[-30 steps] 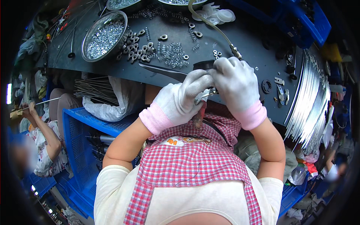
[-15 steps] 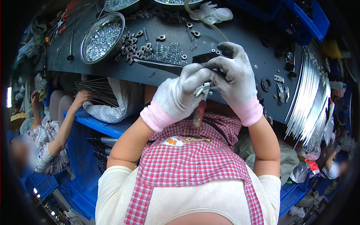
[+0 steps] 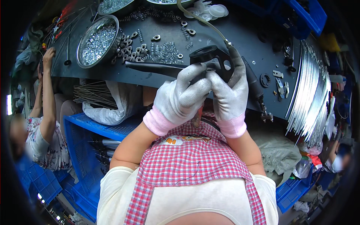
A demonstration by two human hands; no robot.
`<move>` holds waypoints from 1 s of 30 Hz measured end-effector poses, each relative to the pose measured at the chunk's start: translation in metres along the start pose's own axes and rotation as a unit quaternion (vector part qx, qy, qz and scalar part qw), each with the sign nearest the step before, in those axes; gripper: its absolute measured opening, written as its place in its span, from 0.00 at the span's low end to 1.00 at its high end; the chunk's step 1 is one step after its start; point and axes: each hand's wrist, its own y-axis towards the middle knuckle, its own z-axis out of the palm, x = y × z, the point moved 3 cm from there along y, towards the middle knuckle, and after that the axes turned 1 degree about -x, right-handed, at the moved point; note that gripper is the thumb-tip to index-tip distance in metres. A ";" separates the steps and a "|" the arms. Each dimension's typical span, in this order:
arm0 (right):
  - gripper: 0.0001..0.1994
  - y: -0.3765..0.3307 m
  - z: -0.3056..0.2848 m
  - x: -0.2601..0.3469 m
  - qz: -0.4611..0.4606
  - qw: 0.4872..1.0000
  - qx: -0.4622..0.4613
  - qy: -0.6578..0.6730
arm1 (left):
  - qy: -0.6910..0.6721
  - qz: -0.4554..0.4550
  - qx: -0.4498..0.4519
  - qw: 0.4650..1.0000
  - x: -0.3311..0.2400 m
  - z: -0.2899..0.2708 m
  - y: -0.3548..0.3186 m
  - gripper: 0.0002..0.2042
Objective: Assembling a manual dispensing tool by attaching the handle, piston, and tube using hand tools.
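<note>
A black long-handled part (image 3: 153,67) with a round head (image 3: 203,54) is held in front of me at the table's edge. My left hand (image 3: 183,93), in a white glove with a pink cuff, is closed around it, with the handle sticking out to the left. My right hand (image 3: 229,92), gloved alike, grips the head end, its dark-stained finger along the far side. Between the thumbs shows a small round metal piece (image 3: 210,70); its kind is unclear. Beside my right hand lies a black cylindrical power tool (image 3: 253,80).
A steel bowl of small metal parts (image 3: 98,47), loose springs (image 3: 165,52) and metal eyelets (image 3: 131,52) lie at the left. A hose (image 3: 202,19) crosses the table. Metal rods (image 3: 309,93) are stacked right, near flat metal pieces (image 3: 279,83). A co-worker's arm (image 3: 48,93) is far left.
The black part's head has turned up into view. My right hand has drawn down and inward, and the metal clip below the hands no longer shows. The co-worker's hand has risen.
</note>
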 end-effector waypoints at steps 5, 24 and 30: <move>0.36 -0.009 0.011 -0.003 -0.064 0.994 -0.059 0.062 | -0.028 0.002 -0.059 0.998 -0.009 0.009 -0.006 0.46; 0.40 -0.022 -0.023 -0.007 -0.124 0.992 -0.002 0.022 | -0.054 -0.049 -0.079 0.994 -0.013 0.017 -0.015 0.32; 0.19 0.020 -0.230 0.106 -0.243 0.604 -0.334 -0.682 | 0.002 -0.160 -0.067 0.985 -0.002 -0.009 -0.025 0.34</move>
